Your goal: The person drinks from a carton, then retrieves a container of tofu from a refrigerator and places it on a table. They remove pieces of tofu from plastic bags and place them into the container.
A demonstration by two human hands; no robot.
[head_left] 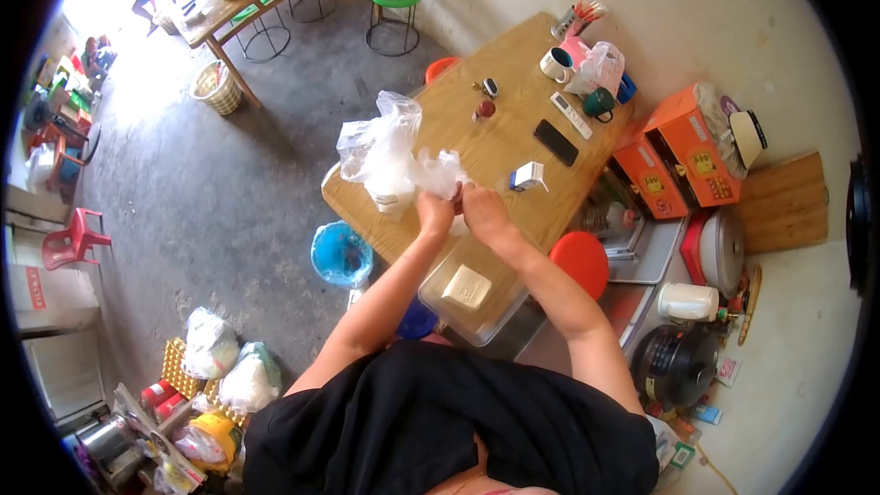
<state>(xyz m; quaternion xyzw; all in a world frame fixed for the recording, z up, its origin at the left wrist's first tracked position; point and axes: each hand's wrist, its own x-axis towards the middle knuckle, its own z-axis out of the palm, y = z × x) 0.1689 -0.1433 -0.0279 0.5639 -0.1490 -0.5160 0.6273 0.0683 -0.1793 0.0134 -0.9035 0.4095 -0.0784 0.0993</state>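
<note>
Both hands meet over the near end of the wooden table. My left hand (435, 214) and my right hand (485, 209) are closed, side by side, on the gathered part of a thin white plastic bag (442, 170). Exactly what the fingertips pinch is partly hidden. Just beyond my left hand, more crumpled clear plastic (380, 139) stands up around something white on the table corner. Below my wrists is a clear plastic box (490, 331) with a pale rectangular block (467, 287) in it. A small white-and-blue carton (527, 176) stands right of my right hand.
On the wooden table (513, 64) are a black phone (555, 142), a white remote (572, 116), mugs and a small dark red item (484, 110). A blue-lined bin (341, 254) stands at left, a red round stool (579, 264) at right. Orange boxes (694, 151) line the wall.
</note>
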